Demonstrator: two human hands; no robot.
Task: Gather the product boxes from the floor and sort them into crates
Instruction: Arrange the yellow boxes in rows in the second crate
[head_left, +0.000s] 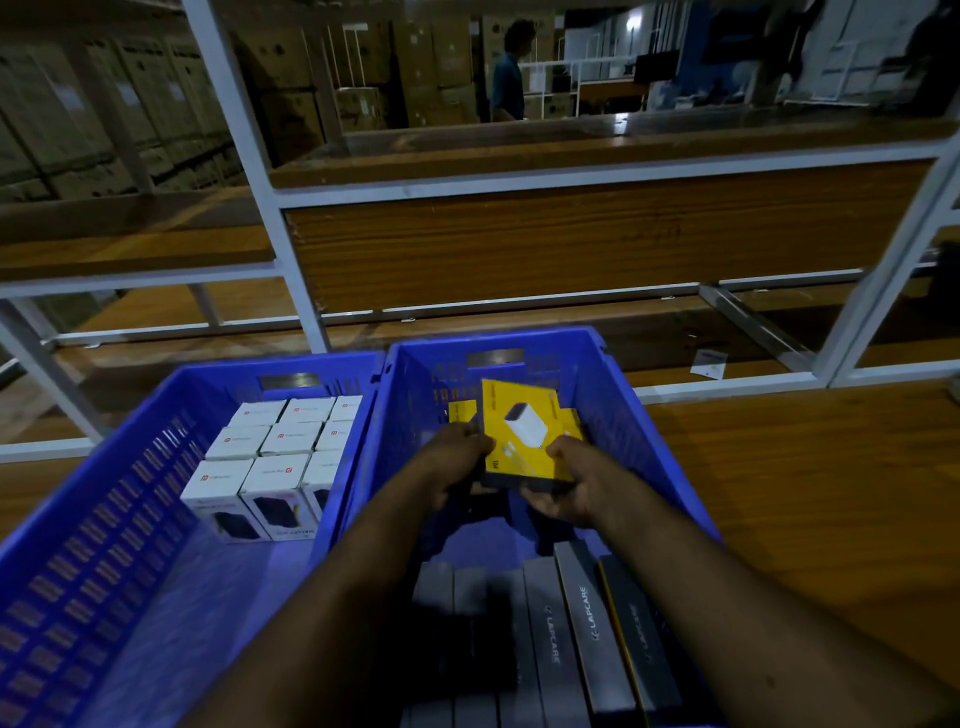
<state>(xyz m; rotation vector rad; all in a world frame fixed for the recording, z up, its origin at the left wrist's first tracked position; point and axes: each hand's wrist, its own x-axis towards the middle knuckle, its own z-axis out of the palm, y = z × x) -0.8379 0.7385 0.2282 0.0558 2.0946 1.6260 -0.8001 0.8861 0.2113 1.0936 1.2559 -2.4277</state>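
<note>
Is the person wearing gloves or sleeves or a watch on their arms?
No. Both hands are bare: the left hand and the right hand have no gloves and no rings that I can see. Both forearms are bare as far as the picture shows, with no sleeves, watch or bracelets. The light is dim, so tiny things might be missed.

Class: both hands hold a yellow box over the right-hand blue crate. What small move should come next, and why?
Probably lower the yellow box toward the far end of the right crate, beside the other yellow box there. The left hand and right hand already grip it above that spot; the left crate holds only white boxes.
</note>
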